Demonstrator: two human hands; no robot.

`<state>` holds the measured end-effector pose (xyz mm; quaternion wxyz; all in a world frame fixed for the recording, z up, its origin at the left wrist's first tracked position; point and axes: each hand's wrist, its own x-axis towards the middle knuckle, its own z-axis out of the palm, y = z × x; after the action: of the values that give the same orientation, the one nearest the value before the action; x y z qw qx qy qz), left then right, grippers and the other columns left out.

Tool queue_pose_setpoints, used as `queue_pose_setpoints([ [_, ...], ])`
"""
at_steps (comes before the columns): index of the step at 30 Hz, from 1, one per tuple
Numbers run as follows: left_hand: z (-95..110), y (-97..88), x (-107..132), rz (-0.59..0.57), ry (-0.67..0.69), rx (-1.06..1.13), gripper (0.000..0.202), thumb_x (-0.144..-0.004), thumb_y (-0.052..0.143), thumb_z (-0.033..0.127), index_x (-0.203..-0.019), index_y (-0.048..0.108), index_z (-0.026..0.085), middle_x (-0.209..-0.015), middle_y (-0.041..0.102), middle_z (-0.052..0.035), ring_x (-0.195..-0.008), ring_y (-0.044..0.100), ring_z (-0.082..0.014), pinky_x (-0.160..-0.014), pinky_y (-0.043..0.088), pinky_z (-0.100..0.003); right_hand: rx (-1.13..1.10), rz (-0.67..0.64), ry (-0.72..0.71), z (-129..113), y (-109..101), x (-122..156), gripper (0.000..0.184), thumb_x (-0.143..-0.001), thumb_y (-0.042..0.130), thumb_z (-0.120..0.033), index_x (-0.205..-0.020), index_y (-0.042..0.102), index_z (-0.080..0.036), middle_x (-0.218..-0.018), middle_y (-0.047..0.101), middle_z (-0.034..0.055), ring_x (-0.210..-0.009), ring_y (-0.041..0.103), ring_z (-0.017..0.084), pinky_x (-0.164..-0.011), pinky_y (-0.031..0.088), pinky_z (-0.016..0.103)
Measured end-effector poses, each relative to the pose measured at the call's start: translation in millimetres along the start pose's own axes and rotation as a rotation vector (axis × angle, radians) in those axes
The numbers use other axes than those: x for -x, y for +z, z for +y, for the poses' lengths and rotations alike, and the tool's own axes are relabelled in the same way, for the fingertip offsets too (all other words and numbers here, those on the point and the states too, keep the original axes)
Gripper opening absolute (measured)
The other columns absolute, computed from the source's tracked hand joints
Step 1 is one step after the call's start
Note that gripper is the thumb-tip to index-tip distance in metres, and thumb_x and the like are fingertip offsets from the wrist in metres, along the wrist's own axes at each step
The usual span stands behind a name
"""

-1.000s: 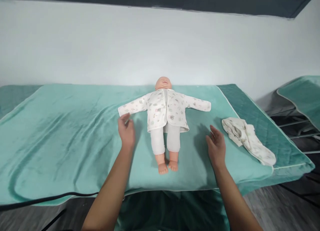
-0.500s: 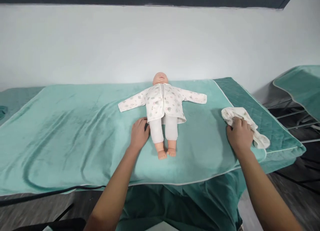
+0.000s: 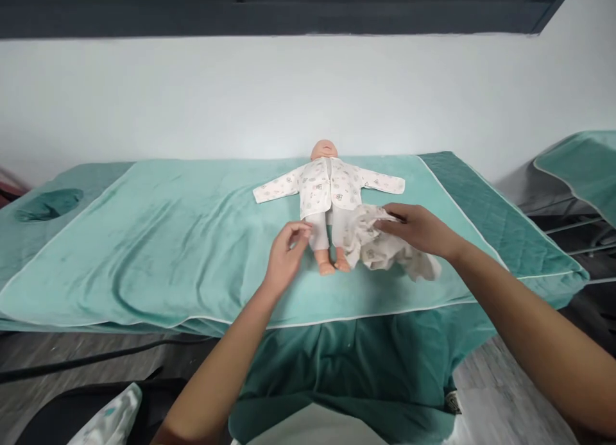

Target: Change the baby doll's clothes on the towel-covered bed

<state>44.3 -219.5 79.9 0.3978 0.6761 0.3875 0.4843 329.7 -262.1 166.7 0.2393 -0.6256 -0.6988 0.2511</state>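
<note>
A baby doll point(image 3: 326, 187) lies on its back on a teal blanket point(image 3: 183, 240), arms spread, in a printed white jacket and white leggings. My right hand point(image 3: 418, 229) is closed on a crumpled printed white garment point(image 3: 385, 251) and holds it beside the doll's legs. My left hand point(image 3: 287, 258) hovers just left of the doll's legs, fingers loosely curled and apart, holding nothing.
The blanket covers a padded table against a white wall. A darker quilted teal pad point(image 3: 486, 204) shows at the right end. Another teal-covered table point(image 3: 582, 172) stands at far right. A printed cloth point(image 3: 108, 422) lies low at the bottom left.
My right hand has picked up the crumpled garment from the right end of the blanket and carried it left to the doll's legs. My left hand has lifted a little beside the legs.
</note>
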Motion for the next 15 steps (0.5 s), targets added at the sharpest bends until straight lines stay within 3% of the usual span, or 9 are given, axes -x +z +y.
queue_pose_setpoints([
  [3, 66.4, -0.8, 15.0, -0.158, 0.236, -0.086, 0.038, -0.093, 0.064, 0.037, -0.128, 0.058, 0.025, -0.135, 0.058, -0.0092, -0.129, 0.054, -0.0217, -0.109, 0.046, -0.037, -0.085, -0.063, -0.166, -51.3, 2.2, -6.9, 0.038, -0.09, 0.06, -0.056, -0.082, 0.062, -0.018, -0.077, 0.056, -0.0002, -0.07, 0.05, 0.014, -0.061, 0.035, 0.026],
  [6, 109.3, -9.1, 16.1, -0.081, 0.416, -0.271, 0.054, -0.086, 0.073, 0.037, -0.134, 0.053, 0.024, -0.139, 0.055, -0.0097, -0.134, 0.049, -0.0231, -0.114, 0.04, -0.038, -0.131, -0.119, -0.374, -95.9, 1.9, -5.9, 0.031, -0.092, 0.06, -0.048, -0.09, 0.064, -0.018, -0.085, 0.061, 0.0016, -0.079, 0.054, 0.016, -0.067, 0.039, 0.026],
  [9, 128.2, -24.3, 12.7, 0.062, 0.482, -0.387, 0.045, -0.086, 0.072, 0.034, -0.127, 0.057, 0.022, -0.128, 0.061, -0.0081, -0.121, 0.056, -0.022, -0.108, 0.045, -0.037, -0.111, -0.125, -0.524, -127.7, -1.9, 3.7, 0.022, -0.09, 0.062, -0.039, -0.099, 0.065, -0.018, -0.094, 0.065, 0.0026, -0.086, 0.058, 0.017, -0.073, 0.042, 0.027],
  [15, 163.4, -56.9, 29.0, 0.128, 0.456, -0.468, 0.017, -0.09, 0.066, 0.032, -0.103, 0.067, 0.02, -0.096, 0.07, -0.0014, -0.086, 0.062, -0.0156, -0.081, 0.049, -0.027, 0.013, 0.17, -0.656, -157.3, -12.6, 39.9, 0.026, -0.091, 0.06, -0.034, -0.112, 0.068, -0.021, -0.107, 0.068, 0.0023, -0.095, 0.061, 0.02, -0.083, 0.044, 0.03],
])
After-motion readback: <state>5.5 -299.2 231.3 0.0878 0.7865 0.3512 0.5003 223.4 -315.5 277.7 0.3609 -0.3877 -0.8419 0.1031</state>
